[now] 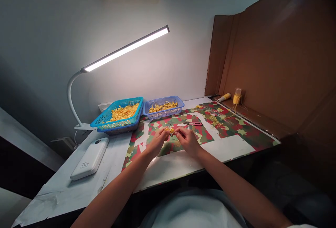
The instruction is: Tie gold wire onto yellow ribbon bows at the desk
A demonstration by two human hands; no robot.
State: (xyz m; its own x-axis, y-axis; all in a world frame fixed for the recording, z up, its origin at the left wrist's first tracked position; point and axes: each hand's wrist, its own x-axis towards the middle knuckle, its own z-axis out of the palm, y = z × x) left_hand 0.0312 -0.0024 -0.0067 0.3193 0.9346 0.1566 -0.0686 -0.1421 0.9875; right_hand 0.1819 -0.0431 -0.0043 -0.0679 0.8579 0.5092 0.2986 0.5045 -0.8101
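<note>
Above the camouflage-patterned mat [178, 147], my left hand [160, 137] and my right hand [186, 137] meet with fingertips pinched. Between them is a small yellow piece [172, 130] with a thin thread or wire looping off it. My left fingers are closed on its left side, and my right thumb and forefinger grip its right side. Its exact shape is too small to make out. Just behind my right hand lies a pair of pink-handled snips [195, 124].
A teal basket [117, 110] and a purple basket [164, 107] hold yellow pieces at the back. A desk lamp [127, 48] arches over them. Left is a white power bank [90, 158]; right, beads [214, 121], a thread spool [237, 96] and a cardboard wall [275, 60].
</note>
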